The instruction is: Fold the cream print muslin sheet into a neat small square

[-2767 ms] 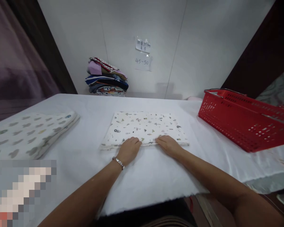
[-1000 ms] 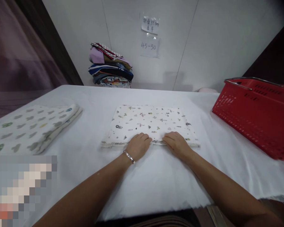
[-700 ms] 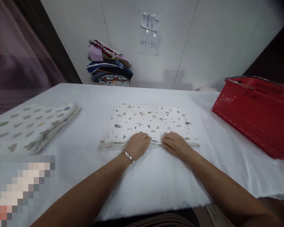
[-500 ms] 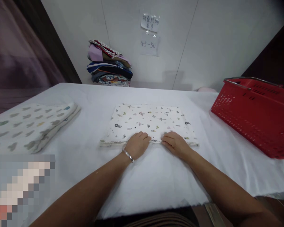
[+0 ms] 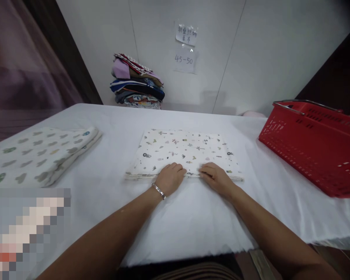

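Note:
A folded white cloth (image 5: 186, 149) with small plant and animal prints lies flat in front of me, its layers stacked along the near edge. My left hand (image 5: 170, 179), with a silver bracelet at the wrist, is closed over the near edge left of centre. A short way to its right, my right hand (image 5: 217, 179) pinches the same edge between thumb and fingers. Both thumbs are partly hidden. Off to the left rests another folded cloth (image 5: 37, 151), cream with grey cloud shapes and green cactus prints, which neither hand touches.
A red plastic basket (image 5: 306, 151) with metal handles stands on the right of the white-covered table (image 5: 198, 229). Beyond the far table edge, a stack of folded fabrics (image 5: 138, 83) is against the wall. Paper signs (image 5: 185, 60) hang there. A blurred patch covers the lower left corner.
The view has shifted slightly, so the wall and stack sit a little lower. Both hands stay at the cloth's near edge, and the cloth has not visibly moved.

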### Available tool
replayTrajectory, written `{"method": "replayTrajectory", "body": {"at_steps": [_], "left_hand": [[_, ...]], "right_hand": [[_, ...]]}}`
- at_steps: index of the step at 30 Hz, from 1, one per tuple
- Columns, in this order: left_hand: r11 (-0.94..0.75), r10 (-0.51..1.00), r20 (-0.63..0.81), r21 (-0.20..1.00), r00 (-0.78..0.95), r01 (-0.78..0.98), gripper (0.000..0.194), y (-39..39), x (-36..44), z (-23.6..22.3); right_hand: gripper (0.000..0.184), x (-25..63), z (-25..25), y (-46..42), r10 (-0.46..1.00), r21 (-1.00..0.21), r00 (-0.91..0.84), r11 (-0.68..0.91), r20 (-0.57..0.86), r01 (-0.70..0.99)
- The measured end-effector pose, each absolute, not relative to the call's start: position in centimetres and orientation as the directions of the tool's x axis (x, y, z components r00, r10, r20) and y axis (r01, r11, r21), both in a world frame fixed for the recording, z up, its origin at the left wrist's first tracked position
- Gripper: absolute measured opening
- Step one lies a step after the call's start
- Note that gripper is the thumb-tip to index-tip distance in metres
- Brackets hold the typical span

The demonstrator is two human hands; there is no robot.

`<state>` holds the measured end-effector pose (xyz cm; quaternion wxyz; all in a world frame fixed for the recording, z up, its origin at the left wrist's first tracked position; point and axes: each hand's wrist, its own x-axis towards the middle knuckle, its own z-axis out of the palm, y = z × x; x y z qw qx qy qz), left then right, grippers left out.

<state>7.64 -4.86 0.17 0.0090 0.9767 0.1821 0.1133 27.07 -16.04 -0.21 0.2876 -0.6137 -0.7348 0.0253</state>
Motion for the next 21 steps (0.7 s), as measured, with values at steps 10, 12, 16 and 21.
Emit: {"method": "replayTrajectory", "body": {"at_steps": [10, 12, 16, 21], "left_hand": [[-0.934, 0.357, 0.229, 0.076, 0.906, 0.349, 0.017, -4.86, 7.64, 0.13], [-0.934, 0.356, 0.228, 0.07, 0.906, 0.35, 0.017, -4.86, 7.61, 0.09], [-0.935, 0.354, 0.226, 0.064, 0.908, 0.348, 0.018, -4.87, 7.58, 0.09], [-0.931, 0.365, 0.215, 0.069, 0.906, 0.359, 0.018, -4.89, 7.59, 0.24]], "right_hand": [[0.021, 27.06, -0.27, -15.7, 0.904, -0.126, -0.221, 0.284, 0.367, 0.951], [0.021, 26.99, -0.32, -15.62, 0.902, -0.106, -0.211, 0.269, 0.377, 0.957], [0.021, 26.81, -0.43, -15.6, 0.889, -0.11, -0.177, 0.243, 0.421, 0.964], [0.019, 26.98, -0.69, -15.85, 0.884, -0.075, -0.244, 0.297, 0.399, 0.952]]}}
